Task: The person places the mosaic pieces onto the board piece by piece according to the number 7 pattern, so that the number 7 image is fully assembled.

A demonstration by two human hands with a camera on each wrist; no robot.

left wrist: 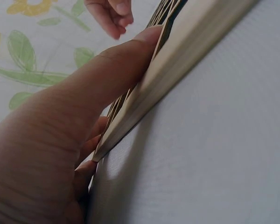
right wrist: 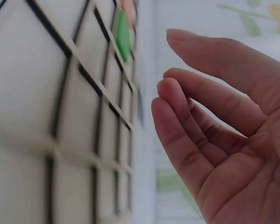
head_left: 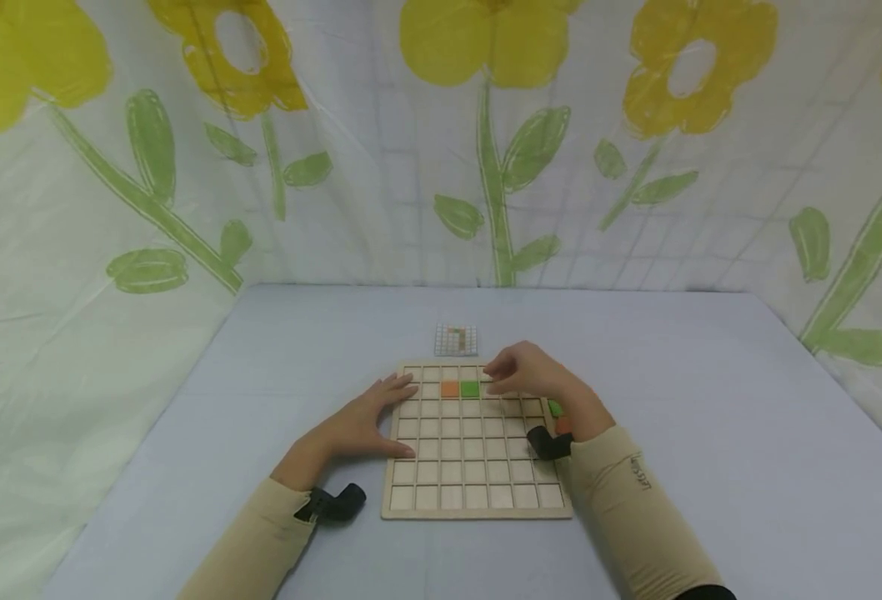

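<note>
A square wooden grid board (head_left: 429, 514) lies on the table. In its second row from the far side sit an orange tile (head_left: 450, 390) and a green tile (head_left: 470, 389) side by side. My left hand (head_left: 362, 421) rests on the board's left side with fingers spread; its thumb (left wrist: 121, 58) lies across the rim in the left wrist view. Over the far right part of the board hovers my right hand (head_left: 534, 373), apart from the surface. Its fingers (right wrist: 177, 126) are loosely bent, and nothing shows between them and the thumb in the right wrist view.
Behind the board lies a small pattern card (head_left: 456, 340) with a coloured grid. Beside the board's right edge, a loose green tile (head_left: 555, 408) and an orange tile (head_left: 563, 426) are partly hidden by the right arm. A flowered curtain (head_left: 381, 183) hangs behind the table.
</note>
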